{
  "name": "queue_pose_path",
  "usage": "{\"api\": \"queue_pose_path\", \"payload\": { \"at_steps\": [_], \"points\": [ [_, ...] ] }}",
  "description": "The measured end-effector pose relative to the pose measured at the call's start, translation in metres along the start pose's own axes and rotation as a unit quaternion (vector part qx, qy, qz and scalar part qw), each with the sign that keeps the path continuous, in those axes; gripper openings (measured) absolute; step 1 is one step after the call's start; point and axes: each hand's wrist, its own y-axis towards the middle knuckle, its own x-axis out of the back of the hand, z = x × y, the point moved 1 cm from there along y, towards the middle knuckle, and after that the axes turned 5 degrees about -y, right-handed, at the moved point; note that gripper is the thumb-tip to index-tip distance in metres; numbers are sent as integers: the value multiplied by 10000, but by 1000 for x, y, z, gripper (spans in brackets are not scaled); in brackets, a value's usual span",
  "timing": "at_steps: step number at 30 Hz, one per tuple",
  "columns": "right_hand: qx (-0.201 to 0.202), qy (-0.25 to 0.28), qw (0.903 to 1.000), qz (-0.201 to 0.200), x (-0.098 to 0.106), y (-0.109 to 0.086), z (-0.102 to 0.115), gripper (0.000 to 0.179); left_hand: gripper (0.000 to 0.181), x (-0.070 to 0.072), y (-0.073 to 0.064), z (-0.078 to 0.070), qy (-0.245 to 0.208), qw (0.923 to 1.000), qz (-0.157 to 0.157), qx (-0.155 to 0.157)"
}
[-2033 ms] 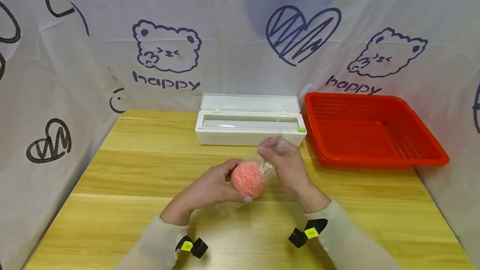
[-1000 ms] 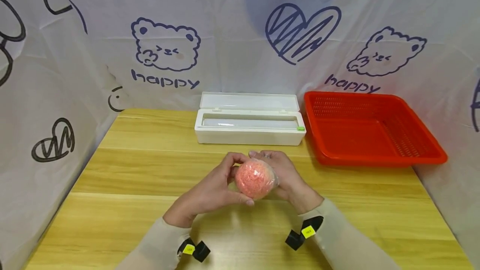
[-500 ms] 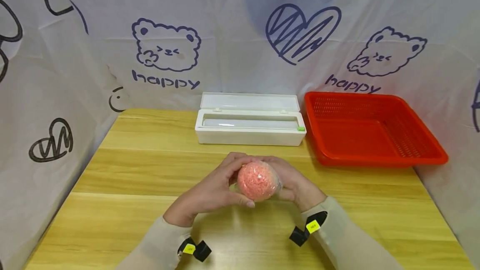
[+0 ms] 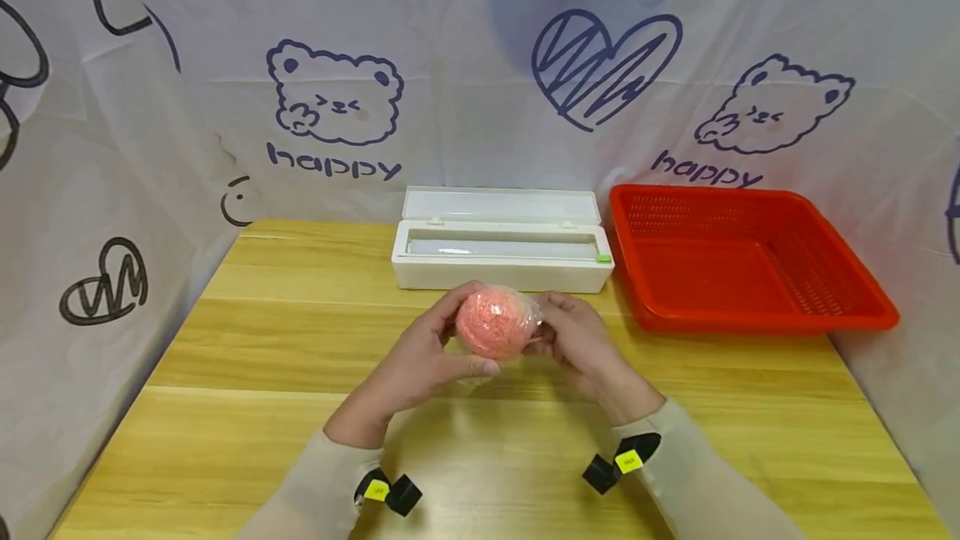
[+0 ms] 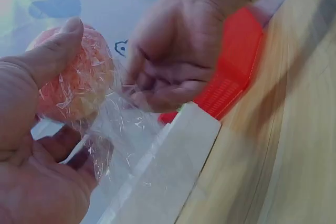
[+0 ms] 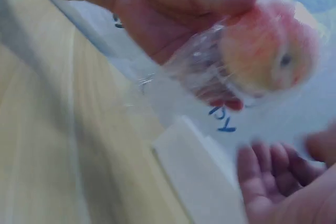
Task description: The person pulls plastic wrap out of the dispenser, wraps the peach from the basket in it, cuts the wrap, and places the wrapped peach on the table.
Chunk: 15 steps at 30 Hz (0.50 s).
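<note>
A round pink-red fruit that looks like an apple [image 4: 491, 323] is held above the table, with clear cling film [image 5: 126, 129] around it. My left hand [image 4: 427, 357] grips it, thumb on the near side and fingers behind. A pale yellow end with a dark hollow shows through the film in the right wrist view. Loose film hangs from the fruit below the left palm. My right hand [image 4: 585, 348] is just right of the fruit, by the film's edge, its fingers loosely bent; in the right wrist view these fingers [image 6: 257, 171] appear blurred and apart from the fruit.
Behind the hands stands a long white cling film box [image 4: 502, 276], lid up, a roll [image 4: 495, 248] inside and a green tab at its right end. To its right is a red plastic basket [image 4: 750, 323]. A printed white cloth [image 4: 465, 65] hangs behind the wooden table [image 4: 285, 357].
Two seconds ago my right hand was pulling film off to the upper right; the film then came round the fruit. Since half a second ago, the fruit has moved up and left, turning slightly.
</note>
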Motion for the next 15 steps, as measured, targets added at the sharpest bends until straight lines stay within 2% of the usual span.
{"api": "queue_pose_path", "payload": {
  "at_steps": [2,3,5,7,9,12,15],
  "points": [
    [364,153,9987,-330,-2,-2,8,45,87,0,1,0,-225,9997,-50,31],
    [533,289,9975,-360,-5,-4,13,55,86,-1,2,1,-306,9995,-36,53],
    [784,438,9958,-166,-13,-8,20,71,86,-5,3,1,-410,9991,-8,95],
    [873,504,9949,65,-23,-12,23,77,86,-10,4,2,-446,9989,4,132],
    [893,679,9936,98,-33,-15,23,74,86,-14,5,2,-453,9989,-57,134],
    [812,1131,9900,-245,-44,-15,20,60,86,-19,6,3,-442,9988,-188,103],
    [713,1699,9816,-506,-48,-14,16,49,87,-21,5,2,-389,9986,-340,113]
  ]
}}
